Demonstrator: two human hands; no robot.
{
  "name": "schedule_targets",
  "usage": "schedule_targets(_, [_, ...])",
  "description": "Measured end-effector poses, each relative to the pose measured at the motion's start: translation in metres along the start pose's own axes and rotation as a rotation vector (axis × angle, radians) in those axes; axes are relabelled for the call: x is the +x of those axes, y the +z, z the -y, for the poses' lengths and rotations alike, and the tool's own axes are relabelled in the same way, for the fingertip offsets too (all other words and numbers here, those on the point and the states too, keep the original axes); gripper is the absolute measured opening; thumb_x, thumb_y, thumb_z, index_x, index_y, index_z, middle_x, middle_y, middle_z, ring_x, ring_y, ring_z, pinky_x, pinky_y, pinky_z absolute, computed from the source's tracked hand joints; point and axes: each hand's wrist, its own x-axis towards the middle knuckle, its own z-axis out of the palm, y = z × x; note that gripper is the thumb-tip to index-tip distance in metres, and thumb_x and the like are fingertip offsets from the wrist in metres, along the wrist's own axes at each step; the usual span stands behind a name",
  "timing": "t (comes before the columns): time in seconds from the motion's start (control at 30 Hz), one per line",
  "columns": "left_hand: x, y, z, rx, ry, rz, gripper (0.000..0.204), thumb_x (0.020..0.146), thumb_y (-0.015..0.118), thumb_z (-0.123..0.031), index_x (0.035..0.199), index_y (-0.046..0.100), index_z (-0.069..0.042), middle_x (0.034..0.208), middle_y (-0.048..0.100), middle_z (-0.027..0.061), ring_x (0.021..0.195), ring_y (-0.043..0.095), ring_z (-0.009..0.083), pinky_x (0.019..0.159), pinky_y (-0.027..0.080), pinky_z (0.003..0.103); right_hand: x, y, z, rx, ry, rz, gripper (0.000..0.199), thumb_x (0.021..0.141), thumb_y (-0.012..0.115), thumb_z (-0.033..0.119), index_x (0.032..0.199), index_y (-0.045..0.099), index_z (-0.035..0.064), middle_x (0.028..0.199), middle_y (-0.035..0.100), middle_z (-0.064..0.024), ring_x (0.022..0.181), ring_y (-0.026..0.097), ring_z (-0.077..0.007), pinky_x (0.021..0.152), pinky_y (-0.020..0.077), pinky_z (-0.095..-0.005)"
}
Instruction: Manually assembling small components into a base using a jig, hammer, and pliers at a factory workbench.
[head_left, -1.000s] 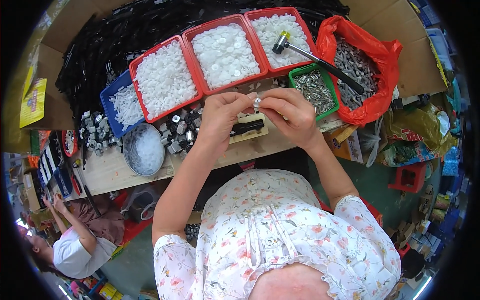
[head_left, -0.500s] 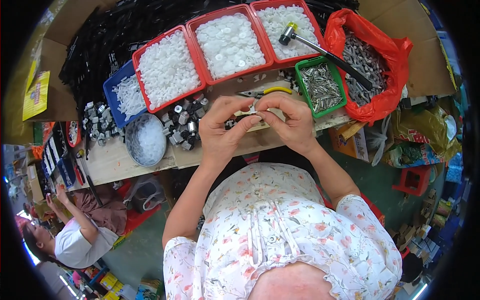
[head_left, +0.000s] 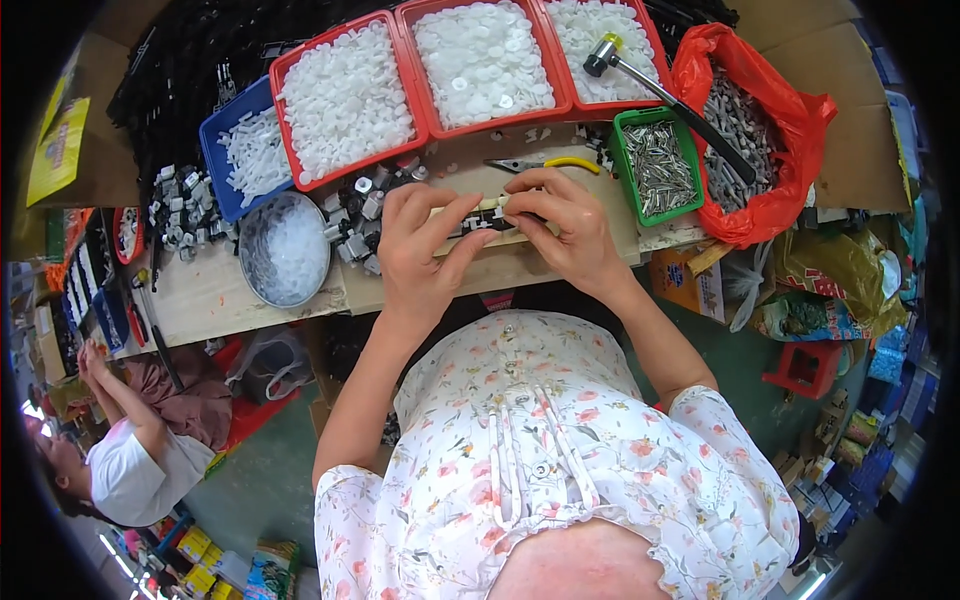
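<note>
Over the bench's near edge, both my hands meet fingertip to fingertip at small parts. My left hand (head_left: 418, 245) is curled, its index finger and thumb closing around something partly hidden. A small white plastic piece (head_left: 491, 203) lies between the fingertips of both hands. My right hand (head_left: 565, 222) pinches at its right end, fingers bent. Just below the piece, small black-and-white parts (head_left: 482, 221) show between the fingers; whether they are held or lie on the bench is unclear. Pliers with yellow handles (head_left: 572, 164) lie behind my right hand.
Red trays (head_left: 430, 125) of white plastic parts line the back, beside a blue tray (head_left: 222, 180). A metal bowl (head_left: 247, 268) and loose metallic-and-black fittings (head_left: 358, 245) sit left. A green tray (head_left: 629, 190), a hammer (head_left: 680, 105) and a red bag (head_left: 800, 130) are right. Another person (head_left: 140, 460) sits lower left.
My hands have moved slightly apart, and more of the small white and black parts shows between them. The view has shifted a little. The other person's hands have come together.
</note>
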Motion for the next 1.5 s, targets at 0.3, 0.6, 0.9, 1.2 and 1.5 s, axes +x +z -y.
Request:
schedule_targets(0.3, [-0.031, 0.009, 0.008, 0.341, 0.228, 0.047, 0.033, 0.070, 0.084, -0.012, 0.101, 0.074, -0.010, 0.101, 0.064, 0.0054, 0.103, 0.056, 0.0287, 0.087, 0.045, 0.041, 0.001, 0.005, -0.007, -0.136, -0.028, 0.062, 0.011, 0.077, 0.073, 0.004, 0.088, 0.070, 0.0027, 0.106, 0.064, -0.0110, 0.103, 0.061, -0.0293, 0.089, 0.0456, -0.0394])
schedule_targets(0.6, [-0.039, 0.020, 0.011, 0.592, 0.351, 0.113, 0.036, 0.076, 0.081, -0.022, 0.110, 0.073, -0.016, 0.112, 0.062, 0.0033, 0.112, 0.055, 0.0265, 0.086, 0.039, 0.041, 0.007, -0.003, -0.007, -0.166, -0.003, 0.172, 0.013, 0.076, 0.074, 0.007, 0.089, 0.071, 0.0031, 0.107, 0.064, -0.0093, 0.111, 0.058, -0.0298, 0.094, 0.0433, -0.0435])
schedule_targets(0.9, [-0.038, 0.019, 0.012, 0.612, 0.412, 0.110, 0.034, 0.083, 0.075, -0.026, 0.114, 0.069, -0.014, 0.111, 0.062, 0.0044, 0.113, 0.056, 0.0253, 0.087, 0.038, 0.041, -0.005, 0.001, -0.002, -0.321, -0.123, 0.134, 0.023, 0.079, 0.072, 0.008, 0.102, 0.070, 0.0051, 0.114, 0.060, -0.0115, 0.117, 0.054, -0.0336, 0.096, 0.0425, -0.0469])
schedule_targets(1.2, [-0.028, 0.015, 0.012, 0.634, 0.398, 0.170, 0.030, 0.082, 0.077, -0.024, 0.110, 0.071, -0.015, 0.109, 0.063, 0.0058, 0.115, 0.055, 0.0285, 0.092, 0.036, 0.042, -0.002, -0.050, 0.006, -0.349, -0.163, 0.046, 0.023, 0.082, 0.068, 0.004, 0.106, 0.069, 0.0037, 0.116, 0.062, -0.0128, 0.113, 0.058, -0.0336, 0.095, 0.0460, -0.0452])
schedule_targets(1.5, [-0.028, 0.004, 0.003, 0.447, 0.296, 0.162, 0.032, 0.079, 0.078, -0.024, 0.108, 0.070, -0.012, 0.110, 0.063, 0.0071, 0.116, 0.054, 0.0315, 0.091, 0.038, 0.046, -0.005, -0.261, -0.131, -0.585, 0.302, 0.009, 0.017, 0.086, 0.063, -0.001, 0.103, 0.067, -0.0008, 0.097, 0.067, -0.0118, 0.098, 0.066, -0.0232, 0.087, 0.0507, -0.0344])
